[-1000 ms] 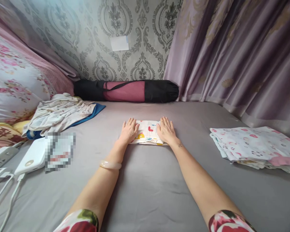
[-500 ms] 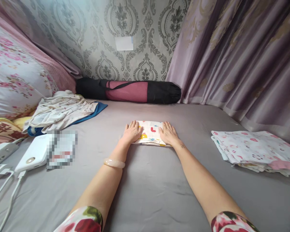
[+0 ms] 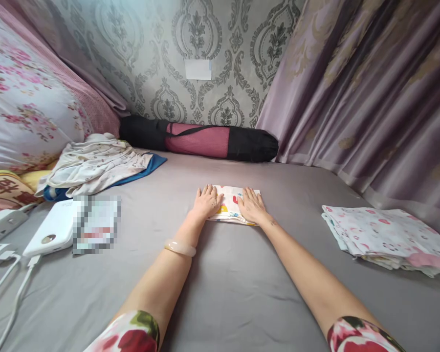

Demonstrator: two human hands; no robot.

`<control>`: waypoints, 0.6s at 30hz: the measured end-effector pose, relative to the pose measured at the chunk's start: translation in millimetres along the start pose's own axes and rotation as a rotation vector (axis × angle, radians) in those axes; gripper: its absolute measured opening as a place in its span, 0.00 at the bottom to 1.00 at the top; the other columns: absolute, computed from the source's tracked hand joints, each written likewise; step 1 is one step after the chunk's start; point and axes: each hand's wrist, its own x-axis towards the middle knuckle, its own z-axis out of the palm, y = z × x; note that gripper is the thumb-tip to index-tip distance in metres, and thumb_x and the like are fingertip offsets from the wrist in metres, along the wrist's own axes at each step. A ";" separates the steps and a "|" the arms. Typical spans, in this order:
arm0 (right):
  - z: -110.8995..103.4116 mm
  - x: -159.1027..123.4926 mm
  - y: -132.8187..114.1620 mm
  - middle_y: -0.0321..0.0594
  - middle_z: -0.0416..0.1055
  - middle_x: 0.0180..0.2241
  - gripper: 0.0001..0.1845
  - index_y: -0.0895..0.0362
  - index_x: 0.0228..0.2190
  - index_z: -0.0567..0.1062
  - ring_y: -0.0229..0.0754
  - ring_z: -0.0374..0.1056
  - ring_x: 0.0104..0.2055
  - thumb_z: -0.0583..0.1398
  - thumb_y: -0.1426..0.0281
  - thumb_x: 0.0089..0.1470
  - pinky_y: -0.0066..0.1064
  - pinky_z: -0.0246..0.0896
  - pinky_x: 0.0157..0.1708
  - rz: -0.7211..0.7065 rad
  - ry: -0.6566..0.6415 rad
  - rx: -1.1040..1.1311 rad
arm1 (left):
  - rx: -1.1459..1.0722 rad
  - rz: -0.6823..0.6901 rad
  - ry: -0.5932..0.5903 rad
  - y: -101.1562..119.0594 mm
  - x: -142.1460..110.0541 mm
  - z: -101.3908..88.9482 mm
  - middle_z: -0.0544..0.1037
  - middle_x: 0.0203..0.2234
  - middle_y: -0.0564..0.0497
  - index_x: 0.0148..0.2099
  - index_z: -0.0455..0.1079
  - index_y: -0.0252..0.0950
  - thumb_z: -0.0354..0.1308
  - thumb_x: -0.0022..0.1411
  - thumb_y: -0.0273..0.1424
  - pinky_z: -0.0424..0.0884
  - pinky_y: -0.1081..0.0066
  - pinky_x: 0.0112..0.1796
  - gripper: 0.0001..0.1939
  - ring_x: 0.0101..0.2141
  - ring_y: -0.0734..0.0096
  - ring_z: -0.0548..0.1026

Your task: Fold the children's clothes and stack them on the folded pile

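A small folded cloth, white with coloured prints, lies on the grey bed sheet in front of me. My left hand lies flat on its left end, fingers stretched out. My right hand rests flat on its right part, fingers spread. The two hands are close together, and only a narrow strip of the cloth shows between them. A pale bangle sits on my left wrist.
A stack of folded printed cloths lies at the right. A heap of unfolded garments is at the back left, near floral pillows. A rolled mat in a black bag lies along the wall. A power bank and cables are at the left.
Both hands have slid inward over the folded cloth, so the gap between them has narrowed. The view has shifted slightly.
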 end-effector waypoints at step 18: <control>-12.5 -3.0 -32.8 0.50 0.39 0.69 0.35 0.68 0.66 0.48 0.46 0.33 0.71 0.37 0.61 0.65 0.43 0.27 0.67 -0.023 0.037 0.025 | -0.501 -0.314 0.380 -21.3 10.9 -10.9 0.78 0.34 0.46 0.34 0.69 0.38 0.39 0.69 0.37 0.66 0.70 0.42 0.19 0.40 0.65 0.74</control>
